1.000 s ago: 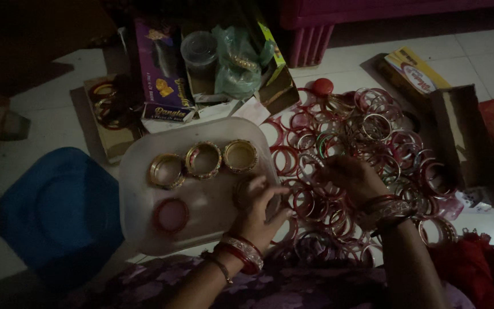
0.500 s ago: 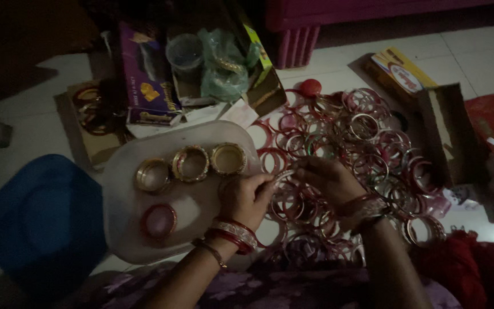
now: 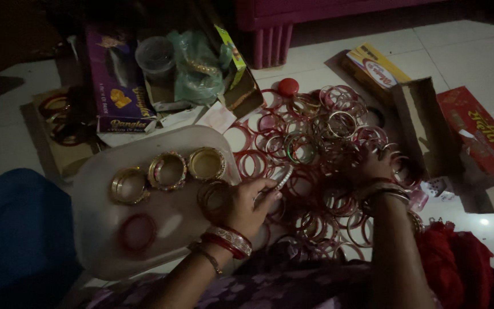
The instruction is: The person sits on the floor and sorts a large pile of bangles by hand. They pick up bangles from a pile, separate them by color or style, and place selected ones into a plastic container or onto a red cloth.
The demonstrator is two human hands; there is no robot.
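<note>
Item: white tray [image 3: 101,240], where we have four bangle stacks [image 3: 167,170] set, a fifth by our wrist. Left hand [image 3: 247,203] pinches a pale bangle [image 3: 283,178]. Right hand [image 3: 375,169] (grip unclear) reaches into the large unsorted floor heap [image 3: 310,137].

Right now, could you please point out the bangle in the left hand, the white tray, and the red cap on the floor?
Bangle [image 3: 283,178]: head view, on its upper rim above the fingertips.
White tray [image 3: 95,220]: head view, on bare surface near the left edge.
Red cap [image 3: 287,87]: head view, on its top centre.
</note>
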